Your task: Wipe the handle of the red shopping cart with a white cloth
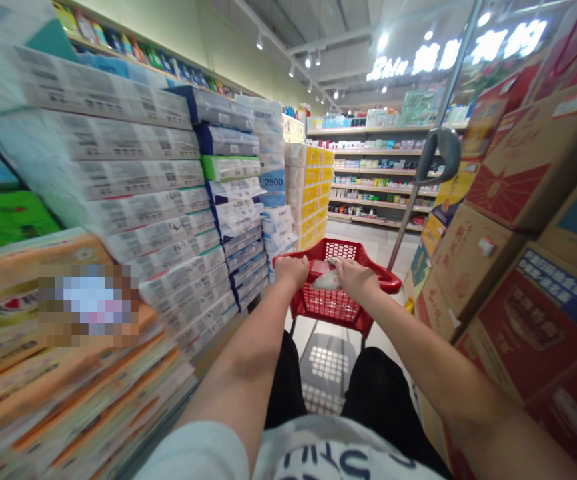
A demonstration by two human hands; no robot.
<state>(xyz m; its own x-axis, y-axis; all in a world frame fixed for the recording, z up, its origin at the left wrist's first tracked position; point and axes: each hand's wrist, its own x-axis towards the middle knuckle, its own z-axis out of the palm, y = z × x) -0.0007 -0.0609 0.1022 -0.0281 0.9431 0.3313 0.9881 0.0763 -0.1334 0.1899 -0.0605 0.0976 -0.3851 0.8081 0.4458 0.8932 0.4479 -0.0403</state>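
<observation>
A red plastic shopping cart stands directly in front of me, between stacked goods. On the left part of its handle, my left hand is closed in a fist. My right hand is closed at the right part of the handle. A small crumpled whitish thing shows beside the right hand's fingers, against the handle; its kind is not clear. Part of the handle is hidden by my hands. Below it, a slatted shadow falls on the floor.
Tall stacks of wrapped paper packs line the left, with orange packs nearer me. Cardboard boxes are piled on the right, by a metal pole with a grey loop. Yellow-and-white packs and goods shelves stand ahead.
</observation>
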